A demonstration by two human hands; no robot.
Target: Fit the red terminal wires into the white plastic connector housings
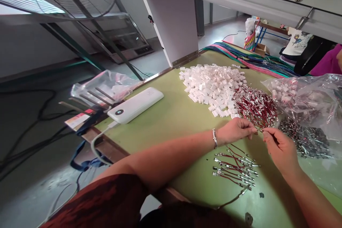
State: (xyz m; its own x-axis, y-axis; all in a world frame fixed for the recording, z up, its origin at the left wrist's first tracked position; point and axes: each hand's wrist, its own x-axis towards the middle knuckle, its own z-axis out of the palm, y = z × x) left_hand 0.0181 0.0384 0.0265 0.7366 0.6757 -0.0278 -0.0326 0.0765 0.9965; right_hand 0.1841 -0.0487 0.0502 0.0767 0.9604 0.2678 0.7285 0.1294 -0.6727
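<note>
My left hand (236, 130) and my right hand (280, 148) meet at the near edge of a heap of short red wires with metal terminals (255, 105). Both hands pinch with the fingertips together, and a thin red wire seems to run between them. A silver bracelet (214, 138) sits on my left wrist. Below the hands, several red wires with terminals (235, 169) lie side by side on the green table (171, 114). A pile of small white plastic connector housings (213, 85) lies beyond the red heap.
A white power bank (135, 105) with a cable lies at the table's left edge beside a clear plastic bag (104, 87). At the right are a clear bag of parts (310, 99) and dark wires (304, 139). Coloured cable bundles (251, 58) run along the far edge.
</note>
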